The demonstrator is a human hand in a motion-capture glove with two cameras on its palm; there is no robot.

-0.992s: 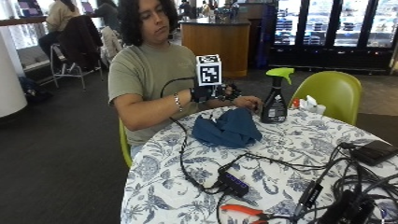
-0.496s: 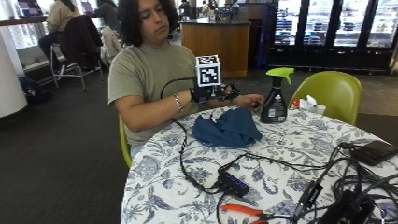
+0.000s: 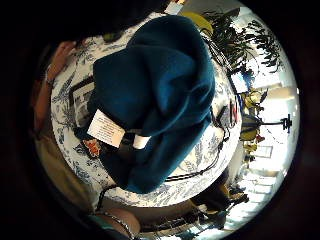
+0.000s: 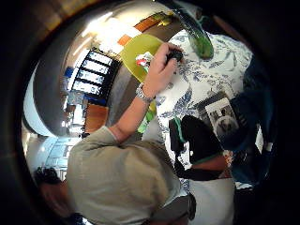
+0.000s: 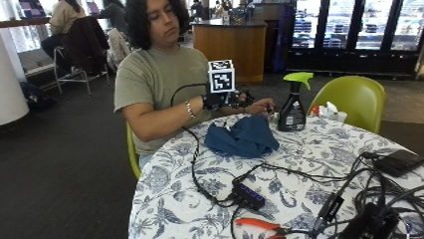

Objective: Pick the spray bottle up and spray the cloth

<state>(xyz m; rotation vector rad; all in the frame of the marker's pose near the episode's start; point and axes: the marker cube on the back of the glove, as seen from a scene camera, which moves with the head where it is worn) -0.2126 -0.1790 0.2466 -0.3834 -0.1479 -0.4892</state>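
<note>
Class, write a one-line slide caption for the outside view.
Gloved right hand hovers above blue cloth beside spray bottle.

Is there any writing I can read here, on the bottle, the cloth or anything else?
None can be read.
Spray bottle: a label, too small to read.
Cloth: a white tag with printed lines, too blurred to read.
Fridge doors behind: no legible signs.

Outside view across the table [image 5: 311, 164]; both palm views above it.
</note>
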